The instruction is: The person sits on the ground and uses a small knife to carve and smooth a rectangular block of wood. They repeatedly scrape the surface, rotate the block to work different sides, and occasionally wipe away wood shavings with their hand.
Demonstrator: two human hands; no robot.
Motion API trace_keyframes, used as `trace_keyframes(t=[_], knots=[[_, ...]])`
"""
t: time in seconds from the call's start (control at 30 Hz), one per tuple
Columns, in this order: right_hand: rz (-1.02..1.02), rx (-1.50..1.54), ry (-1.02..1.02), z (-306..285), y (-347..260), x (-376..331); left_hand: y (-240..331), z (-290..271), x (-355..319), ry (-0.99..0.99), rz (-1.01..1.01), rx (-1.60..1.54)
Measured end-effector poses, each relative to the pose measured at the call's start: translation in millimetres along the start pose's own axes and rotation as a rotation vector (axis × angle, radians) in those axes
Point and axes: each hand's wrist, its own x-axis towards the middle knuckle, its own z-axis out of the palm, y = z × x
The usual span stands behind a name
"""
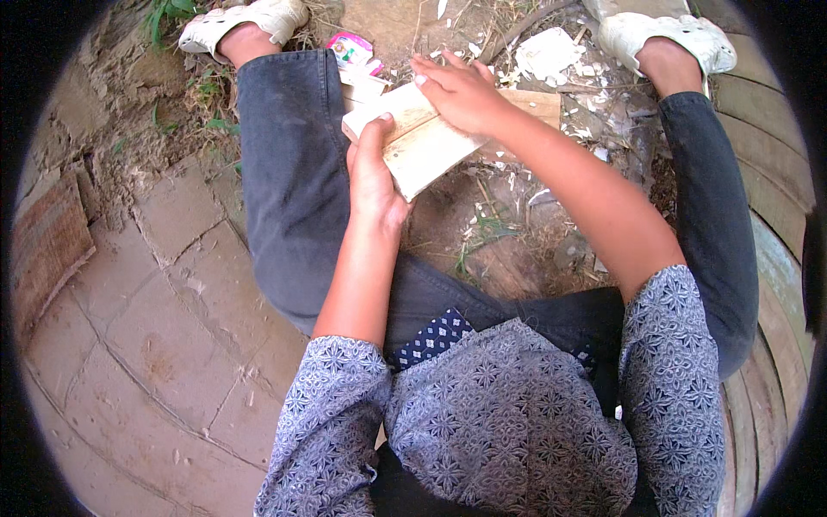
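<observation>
Bare earth point(435, 226), strewn with pale chips point(600, 155), stretched between the person's spread legs. Above it, close to the inner side of the left leg, was a pale wooden block point(435, 157), tilted at a slant, a line running along its upper face. The left hand point(376, 177) was clamped on the block's near left end, thumb on top; its other fingers were mostly hidden. The right hand point(465, 96) lay across the upper part, fingers stretched out and slightly apart; what was under its palm could not be seen. A flat board point(543, 105) showed just beyond the right wrist. Farther off were a pink packet point(351, 52), a broad white flake point(548, 52) and two white shoes point(668, 43). Cracked brown paving point(215, 284) spread at the left, wooden slats point(762, 108) at the right.
</observation>
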Motion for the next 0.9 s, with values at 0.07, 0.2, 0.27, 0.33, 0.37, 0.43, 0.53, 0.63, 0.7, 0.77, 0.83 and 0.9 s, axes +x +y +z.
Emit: trace_keyframes(t=[0.07,0.2,0.27,0.33,0.37,0.43,0.53,0.63,0.7,0.77,0.83,0.9], knots=[[-0.037,0.045,-0.006,1,-7,-10,6,-3,-1,0.013,-0.036,-0.013],[-0.144,0.069,-0.013,-11,-27,-60,6,-9,1,0.024,-0.041,-0.07],[-0.124,0.057,-0.003,-9,-24,-47,2,-5,-2,0.04,-0.02,-0.057],[-0.038,0.047,-0.043,-10,-20,-13,0,4,-3,0.034,-0.003,-0.024],[0.01,0.068,-0.079,-15,-20,-1,0,8,-4,0.028,-0.009,-0.016],[0.04,0.128,-0.103,-16,-28,-1,4,9,-5,0.047,-0.015,-0.022],[-0.11,0.136,-0.12,-24,-43,-51,10,3,-6,0.073,-0.02,-0.053],[-0.144,0.083,-0.121,-32,-38,-62,4,-2,-4,0.046,-0.011,-0.048],[-0.082,0.087,-0.11,-21,-33,-27,-2,4,-5,0.065,0.043,-0.025],[-0.037,0.087,-0.097,-22,-27,-8,-3,12,-2,0.046,0.035,-0.024],[-0.047,0.106,-0.131,-19,-33,-1,3,5,-2,0.048,-0.013,-0.056],[-0.175,0.144,-0.086,-17,-41,-38,10,-2,-1,0.018,-0.069,-0.151]])
